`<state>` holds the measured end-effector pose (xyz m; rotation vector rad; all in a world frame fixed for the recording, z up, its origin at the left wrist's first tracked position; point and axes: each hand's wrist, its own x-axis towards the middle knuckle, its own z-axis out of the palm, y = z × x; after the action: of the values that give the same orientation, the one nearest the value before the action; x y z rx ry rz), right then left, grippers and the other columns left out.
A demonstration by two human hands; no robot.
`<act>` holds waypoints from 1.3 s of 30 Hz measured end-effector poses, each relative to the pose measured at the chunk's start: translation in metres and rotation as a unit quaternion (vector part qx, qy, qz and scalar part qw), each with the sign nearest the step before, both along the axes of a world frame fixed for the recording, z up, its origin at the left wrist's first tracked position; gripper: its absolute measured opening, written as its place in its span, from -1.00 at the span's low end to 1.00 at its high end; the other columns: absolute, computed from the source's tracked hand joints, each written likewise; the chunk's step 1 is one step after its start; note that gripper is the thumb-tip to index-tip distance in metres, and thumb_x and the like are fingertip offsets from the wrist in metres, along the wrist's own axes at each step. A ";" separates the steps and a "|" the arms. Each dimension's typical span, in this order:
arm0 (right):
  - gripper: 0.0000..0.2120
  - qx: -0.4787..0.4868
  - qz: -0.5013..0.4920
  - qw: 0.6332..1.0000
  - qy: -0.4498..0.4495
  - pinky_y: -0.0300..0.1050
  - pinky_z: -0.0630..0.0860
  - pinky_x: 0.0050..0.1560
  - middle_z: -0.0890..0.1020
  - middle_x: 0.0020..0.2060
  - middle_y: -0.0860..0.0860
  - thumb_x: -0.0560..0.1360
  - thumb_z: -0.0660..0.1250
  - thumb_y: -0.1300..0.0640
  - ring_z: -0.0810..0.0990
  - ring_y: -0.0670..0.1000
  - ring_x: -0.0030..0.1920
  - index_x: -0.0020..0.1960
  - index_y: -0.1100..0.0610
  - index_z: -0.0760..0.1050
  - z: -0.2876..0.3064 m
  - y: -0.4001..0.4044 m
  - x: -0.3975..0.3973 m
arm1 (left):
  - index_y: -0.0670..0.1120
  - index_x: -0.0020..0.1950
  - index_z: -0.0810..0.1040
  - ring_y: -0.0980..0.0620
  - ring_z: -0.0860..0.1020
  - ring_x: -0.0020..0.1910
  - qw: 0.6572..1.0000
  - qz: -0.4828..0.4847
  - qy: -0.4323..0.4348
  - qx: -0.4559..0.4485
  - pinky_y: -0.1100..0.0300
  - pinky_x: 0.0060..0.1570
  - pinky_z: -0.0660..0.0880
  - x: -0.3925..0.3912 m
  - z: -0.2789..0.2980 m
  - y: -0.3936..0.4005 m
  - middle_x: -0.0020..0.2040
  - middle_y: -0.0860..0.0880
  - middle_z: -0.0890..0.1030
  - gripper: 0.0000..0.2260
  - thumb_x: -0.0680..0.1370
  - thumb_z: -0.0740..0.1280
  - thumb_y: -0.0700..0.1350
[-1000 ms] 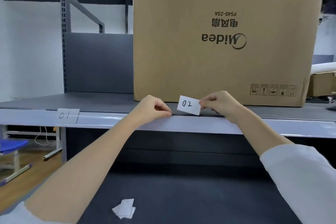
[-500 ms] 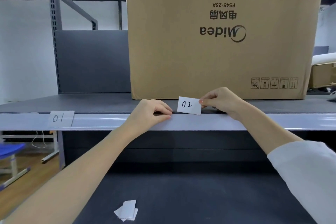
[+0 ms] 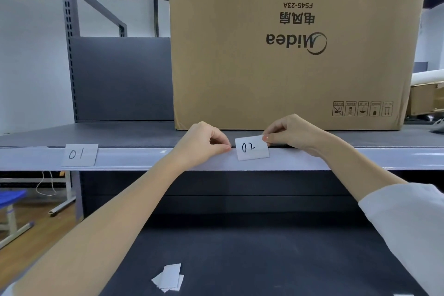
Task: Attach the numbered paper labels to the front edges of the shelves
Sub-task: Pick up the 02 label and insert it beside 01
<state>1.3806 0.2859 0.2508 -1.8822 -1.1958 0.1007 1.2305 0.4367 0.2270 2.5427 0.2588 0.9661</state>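
Note:
A white paper label marked "02" [image 3: 251,148] lies against the pale front edge of the upper shelf [image 3: 134,159]. My right hand [image 3: 292,133] pinches its top right corner between thumb and forefinger. My left hand [image 3: 204,143] is curled, its fingertips pressing on the shelf edge just left of the label, touching or nearly touching its left side. A second label marked "01" [image 3: 80,154] sits flat on the same edge far to the left. A small pile of loose white paper labels [image 3: 169,278] lies on the dark lower shelf [image 3: 264,259] below.
A large brown Midea cardboard box [image 3: 288,43] stands on the upper shelf right behind my hands. Grey shelf uprights [image 3: 69,55] rise at the left. A blue stool [image 3: 10,197] and wooden floor show at lower left, another carton [image 3: 425,98] at far right.
The "02" label has come down from above the shelf top onto the front edge. My left fingertips moved right, closer to it. The view shifted slightly.

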 end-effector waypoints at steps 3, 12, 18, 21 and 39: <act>-0.86 -0.001 0.003 1.000 -0.009 -0.37 0.46 -0.26 0.61 -0.36 -0.04 0.43 0.38 0.23 0.56 -0.18 -0.36 -0.30 0.09 0.59 -0.001 -0.002 -0.002 | -0.15 -0.14 0.67 -0.01 0.60 -0.09 1.000 0.002 0.000 -0.005 0.08 0.06 0.52 -0.001 0.000 0.000 -0.09 -0.06 0.69 -0.91 0.45 0.36 -0.20; -0.84 -0.046 -0.007 0.996 -0.070 -0.39 0.30 -0.42 0.52 -0.42 -0.08 0.43 0.36 0.21 0.37 -0.13 -0.41 -0.31 0.08 0.58 -0.002 -0.007 -0.011 | -0.17 -0.15 0.67 0.08 0.57 -0.19 1.000 0.003 -0.016 -0.009 0.35 -0.09 0.47 0.000 -0.003 -0.002 -0.09 -0.06 0.69 -0.90 0.47 0.35 -0.20; -0.89 -0.061 0.002 0.994 -0.090 -0.30 0.26 -0.38 0.51 -0.41 -0.07 0.44 0.35 0.21 0.35 -0.09 -0.38 -0.24 0.14 0.61 -0.002 -0.007 -0.010 | -0.17 -0.16 0.66 0.20 0.52 -0.24 1.000 0.000 -0.024 -0.012 0.46 -0.18 0.41 0.000 -0.006 -0.003 -0.09 -0.05 0.68 -0.90 0.47 0.34 -0.22; -0.90 -0.060 -0.003 0.994 -0.087 -0.45 0.27 -0.49 0.51 -0.41 -0.07 0.45 0.35 0.21 0.36 -0.12 -0.40 -0.18 0.19 0.63 -0.003 -0.006 -0.009 | -0.17 -0.12 0.66 0.14 0.56 -0.19 0.998 -0.007 -0.047 -0.028 0.38 -0.10 0.45 0.001 -0.007 -0.003 -0.08 -0.08 0.68 -0.91 0.46 0.36 -0.23; -0.89 -0.034 -0.001 0.996 -0.078 -0.26 0.35 -0.22 0.62 -0.19 0.02 0.45 0.35 0.22 0.45 -0.08 -0.20 -0.10 0.18 0.65 -0.008 -0.007 -0.007 | -0.15 0.00 0.66 0.16 0.57 -0.01 0.998 -0.009 -0.061 0.016 0.61 -0.12 0.37 0.009 -0.014 -0.007 0.04 -0.02 0.68 -0.84 0.49 0.31 -0.23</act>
<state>1.3733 0.2789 0.2430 -1.9797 -1.3091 -0.0067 1.2395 0.4299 0.2128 2.4993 0.1869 1.1222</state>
